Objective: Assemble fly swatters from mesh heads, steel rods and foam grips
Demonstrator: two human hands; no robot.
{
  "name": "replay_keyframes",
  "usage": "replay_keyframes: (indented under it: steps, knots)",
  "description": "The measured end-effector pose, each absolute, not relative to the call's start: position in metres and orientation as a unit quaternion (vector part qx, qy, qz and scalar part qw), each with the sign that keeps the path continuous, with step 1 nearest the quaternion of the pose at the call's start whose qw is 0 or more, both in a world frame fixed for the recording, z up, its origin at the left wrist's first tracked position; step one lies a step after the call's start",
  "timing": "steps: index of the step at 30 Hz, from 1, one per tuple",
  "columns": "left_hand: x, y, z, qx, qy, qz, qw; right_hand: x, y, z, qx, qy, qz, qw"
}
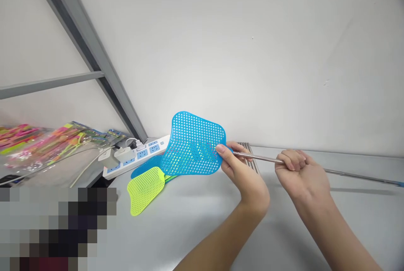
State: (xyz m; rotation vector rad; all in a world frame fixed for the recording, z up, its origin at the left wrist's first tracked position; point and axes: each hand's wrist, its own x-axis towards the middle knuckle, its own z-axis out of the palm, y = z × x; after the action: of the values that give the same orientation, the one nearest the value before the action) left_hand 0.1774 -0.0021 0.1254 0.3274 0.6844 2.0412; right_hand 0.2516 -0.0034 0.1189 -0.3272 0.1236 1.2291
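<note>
A blue fly swatter [195, 144] with a perforated head and a thin metal rod is held above the table. My left hand [236, 161] pinches it where the head meets the rod, thumb on top. Farther right, my right hand [298, 170] is wrapped round the metal rod. The rod runs on to a blue end at the right edge of the view. Below and left of the held head lies a yellow-green fly swatter head [145, 191]. Another blue head [147, 166] shows partly behind it. Several metal rods [249, 157] lie behind my left hand, partly hidden.
A white power strip [135, 157] with plugs and cables lies along the back left. Beyond it are plastic-wrapped colourful items [53, 140]. A grey metal frame [91, 52] stands at the left against the white wall [252, 73]. The lower left corner is pixelated.
</note>
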Motion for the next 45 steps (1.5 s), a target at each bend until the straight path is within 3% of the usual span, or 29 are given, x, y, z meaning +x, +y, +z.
replay_keyframes:
  steps: [13, 21, 36, 41, 45]
  knots:
    - [0.170, 0.014, 0.117, 0.098, 0.293, 0.781, 0.543, 0.271, 0.006, 0.128, -0.229, -0.008, 0.568, 0.791]
    - [0.132, 0.038, 0.129, 0.062, 0.246, 0.836, 0.487, 0.313, 0.006, 0.136, -0.191, -0.036, 0.435, 0.879]
    - [0.114, 0.049, 0.127, 0.197, 0.163, 0.866, 0.430, 0.319, -0.001, 0.136, -0.140, -0.009, 0.521, 0.842]
    - [0.114, 0.052, 0.123, 0.215, 0.197, 0.867, 0.405, 0.316, -0.003, 0.136, -0.141, -0.013, 0.512, 0.847]
    - [0.118, 0.052, 0.122, 0.163, 0.245, 0.844, 0.449, 0.311, -0.005, 0.136, -0.136, -0.070, 0.479, 0.864]
